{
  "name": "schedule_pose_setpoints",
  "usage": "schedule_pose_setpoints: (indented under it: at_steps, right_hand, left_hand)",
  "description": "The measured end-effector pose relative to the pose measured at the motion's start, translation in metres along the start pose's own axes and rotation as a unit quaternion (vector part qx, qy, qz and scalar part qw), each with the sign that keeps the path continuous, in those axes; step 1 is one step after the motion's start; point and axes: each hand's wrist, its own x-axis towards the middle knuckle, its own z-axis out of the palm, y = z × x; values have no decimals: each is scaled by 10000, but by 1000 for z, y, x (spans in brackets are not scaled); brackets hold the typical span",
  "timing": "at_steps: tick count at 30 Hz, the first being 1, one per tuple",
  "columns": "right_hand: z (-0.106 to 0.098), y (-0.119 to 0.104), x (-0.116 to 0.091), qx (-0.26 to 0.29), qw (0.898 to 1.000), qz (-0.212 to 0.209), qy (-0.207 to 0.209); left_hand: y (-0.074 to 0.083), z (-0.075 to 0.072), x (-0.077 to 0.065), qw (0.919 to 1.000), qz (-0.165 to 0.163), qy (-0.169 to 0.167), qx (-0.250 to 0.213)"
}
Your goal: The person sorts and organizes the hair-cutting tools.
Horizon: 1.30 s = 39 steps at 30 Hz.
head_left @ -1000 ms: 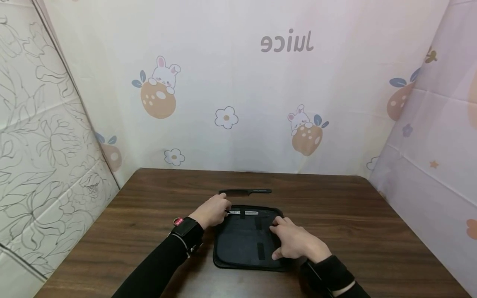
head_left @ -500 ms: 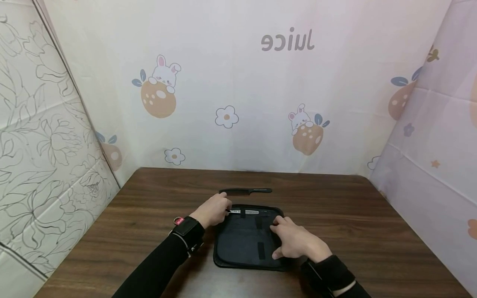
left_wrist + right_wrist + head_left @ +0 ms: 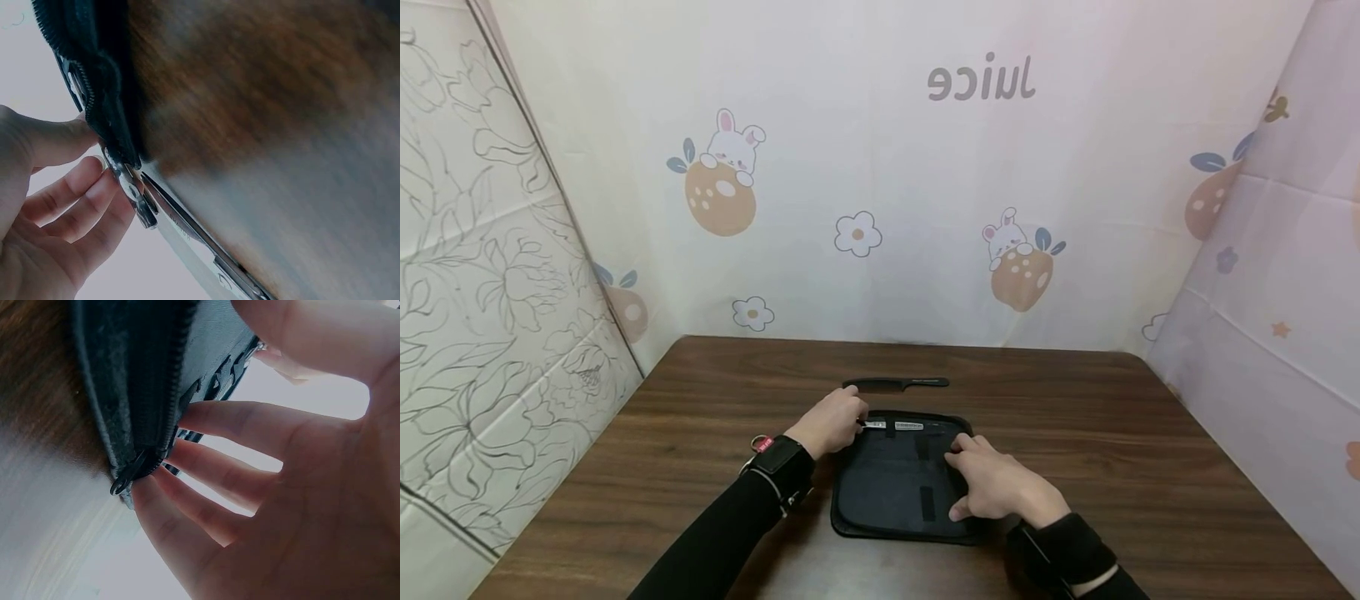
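A black zip case [image 3: 880, 483] lies on the wooden table. Along its far edge, thinning scissors [image 3: 910, 426] have their toothed blade under a dark strap. My left hand [image 3: 829, 423] is at the case's far left corner, holding the handle end. In the left wrist view the fingers curl beside the metal handle [image 3: 133, 195], and the thumb lies near the zip edge. At the right side of the case is my right hand [image 3: 1003, 485]. Its fingers are spread and fairly straight, with fingertips touching the zipped edge near a zip pull [image 3: 125, 478].
A black comb [image 3: 887, 384] lies on the table [image 3: 737, 358] beyond the case, close to the left fingers. Printed cloth walls [image 3: 865, 150] stand behind the table and on both sides.
The hands and case stay almost in place. The strap over the scissors blade shows slightly wider now, and the whole view has shifted a little.
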Motion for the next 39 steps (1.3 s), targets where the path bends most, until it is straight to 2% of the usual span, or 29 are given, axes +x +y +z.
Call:
schedule_pose_setpoints:
  at_steps: [12, 29, 39]
  right_hand:
    - [-1, -1, -1, 48, 10000, 7, -21]
    - [-2, -1, 0, 28, 10000, 25, -13]
    - [-1, -1, 0, 30, 10000, 10, -3]
  left_hand:
    - [0, 0, 1, 10000, -41, -15, -20]
    - [1, 2, 1, 9999, 122, 78, 53]
    - [5, 2, 2, 10000, 15, 58, -4]
